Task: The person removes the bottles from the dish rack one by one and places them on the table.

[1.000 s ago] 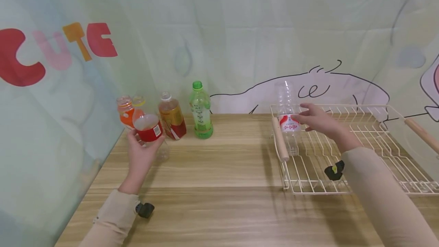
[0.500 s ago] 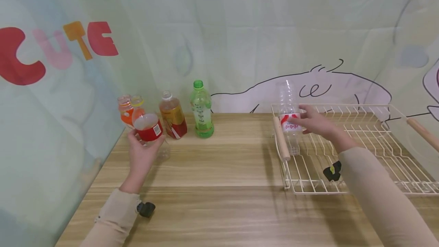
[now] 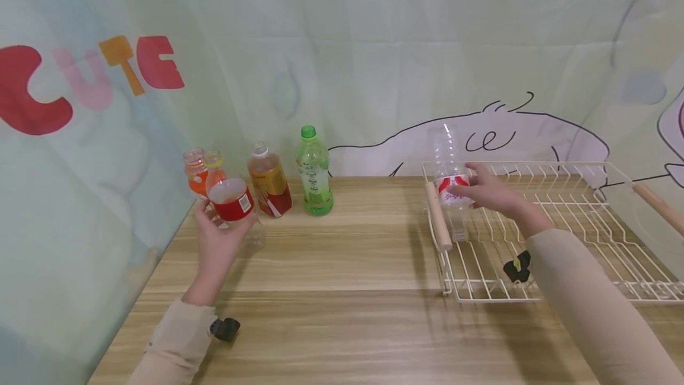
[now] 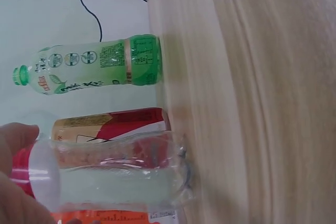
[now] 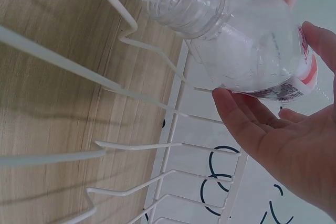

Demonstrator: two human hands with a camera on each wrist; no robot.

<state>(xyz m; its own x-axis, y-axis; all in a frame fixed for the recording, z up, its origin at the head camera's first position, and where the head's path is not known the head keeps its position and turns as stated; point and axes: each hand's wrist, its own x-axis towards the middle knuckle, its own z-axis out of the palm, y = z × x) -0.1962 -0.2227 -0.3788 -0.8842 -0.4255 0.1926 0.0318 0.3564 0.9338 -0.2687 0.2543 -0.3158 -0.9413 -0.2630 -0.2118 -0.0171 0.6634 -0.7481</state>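
Observation:
In the head view my left hand (image 3: 221, 245) grips a clear plastic bottle (image 3: 233, 190) by its red label. That bottle has a yellow neck ring and stands upright at the table's left, its base near the wood in the left wrist view. My right hand (image 3: 494, 192) holds another clear bottle (image 3: 446, 150) by its red-and-white label, thumb on one side and fingers on the other. This one is upside down, its open neck (image 5: 186, 3) among the wires of a white dish rack (image 3: 502, 300). The label partly hides behind my fingers.
Behind the left bottle stands an orange-labelled bottle (image 3: 196, 178). Beside it are a red-and-gold-labelled bottle (image 3: 269, 186) and a green-capped bottle (image 3: 315, 177). The rack has a wooden handle (image 3: 438, 218) on its left side and another wooden handle (image 3: 659, 207) on its right. A printed curtain (image 3: 363, 64) hangs behind.
My right thumb has moved across the label, and the bottle in the rack has turned slightly, so different print faces forward. The left hand and its bottle have stayed nearly still.

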